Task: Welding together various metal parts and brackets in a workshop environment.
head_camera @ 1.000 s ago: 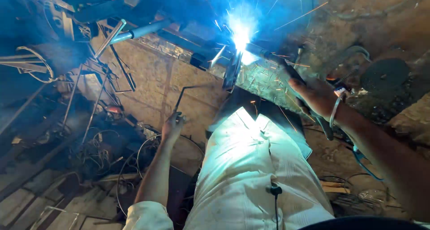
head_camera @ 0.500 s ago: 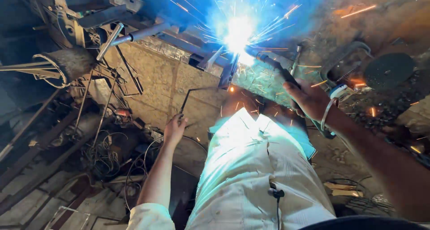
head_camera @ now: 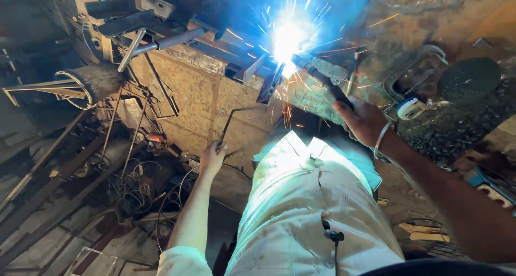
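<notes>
The dark welding electrode holder (head_camera: 322, 83) angles up-left to a bright blue-white arc throwing sparks. The thin bent metal rod (head_camera: 236, 117) stands upright, kinked over sideways at its top.

The right hand (head_camera: 365, 122) grips a welding electrode holder (head_camera: 322, 82) whose tip burns in a bright blue arc (head_camera: 287, 39) on the far metal frame (head_camera: 215, 44). The left hand (head_camera: 213, 156) pinches a bent wire rod (head_camera: 236, 114) nearer, to the left.
</notes>
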